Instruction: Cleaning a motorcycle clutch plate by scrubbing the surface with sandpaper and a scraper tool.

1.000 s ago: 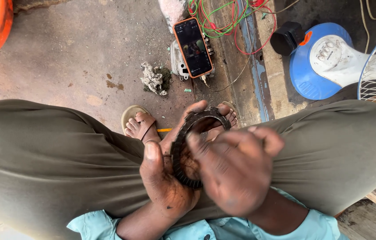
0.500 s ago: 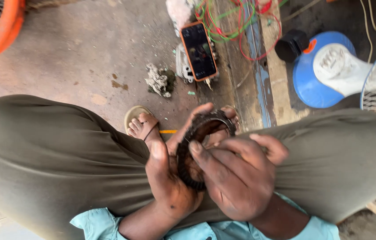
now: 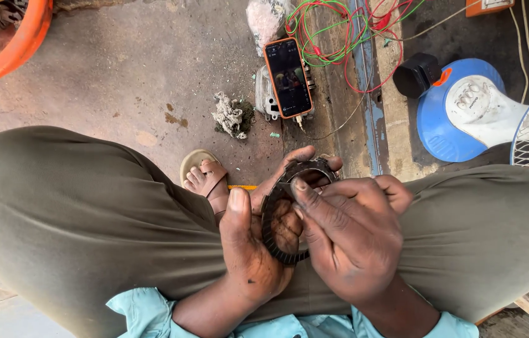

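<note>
Both hands hold a dark toothed ring [image 3: 275, 226] over the lap, between the knees. The left hand [image 3: 253, 250] cups it from below, thumb up along its left rim and fingers curled behind its top. The right hand [image 3: 349, 241] closes over its right side, with a fingertip pressed on the upper edge. Just beyond the ring a sandalled foot [image 3: 205, 178] rests on the floor [image 3: 120, 81]. Farther off lie a phone [image 3: 287, 77], a rag [image 3: 230, 116], tangled wires [image 3: 339, 31], a blue fan base [image 3: 458, 112] and an orange tub [image 3: 8, 37].
</note>
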